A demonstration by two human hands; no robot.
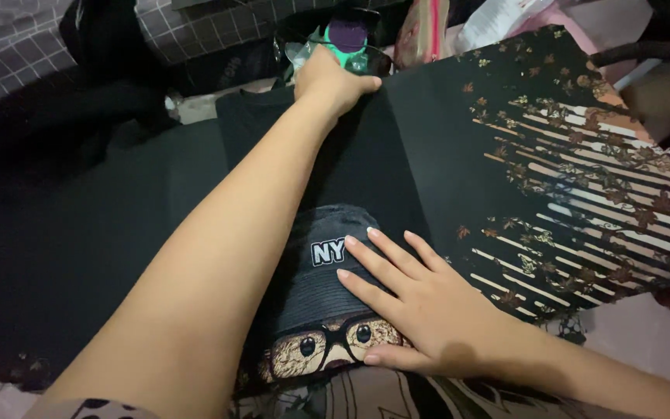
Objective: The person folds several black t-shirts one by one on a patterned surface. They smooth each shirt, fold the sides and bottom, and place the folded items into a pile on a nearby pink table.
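Note:
A black T-shirt (374, 155) lies spread flat in front of me, with a printed bear face in glasses and a dark cap (316, 287) near its lower part. My left hand (333, 81) reaches far forward, its fingers curled over the shirt's far edge. My right hand (420, 299) rests flat on the print with the fingers spread apart, holding nothing.
A dark cloth with a pattern of leaves and pale stripes (583, 178) lies to the right, under the shirt. A green and purple object (348, 39) sits just beyond my left hand. Checked fabric (9, 39) and a pink bag (420, 31) lie at the back.

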